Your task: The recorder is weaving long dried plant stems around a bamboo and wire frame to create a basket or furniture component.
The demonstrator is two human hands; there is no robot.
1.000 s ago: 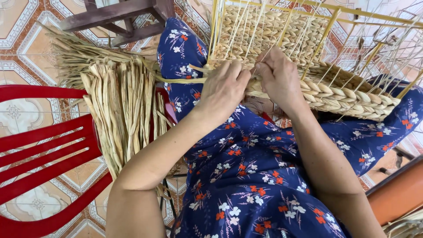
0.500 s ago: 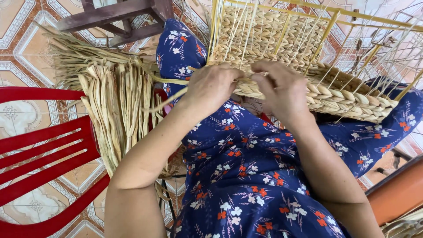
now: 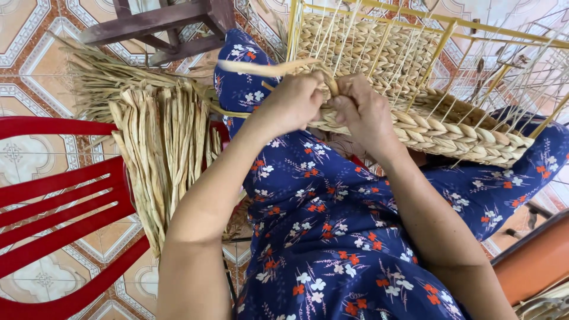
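Both hands have climbed the basket [image 3: 427, 127] edge since before; my left fingers [image 3: 311, 89] pinch the reed strand [image 3: 267, 68], right fingers [image 3: 349, 106] press the braid, tucking comes next

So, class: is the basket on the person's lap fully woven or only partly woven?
Partly woven. The basket has braided rows at its lower part, while bare yellow frame bars and loose strings stand unwoven; both hands grip a strand.
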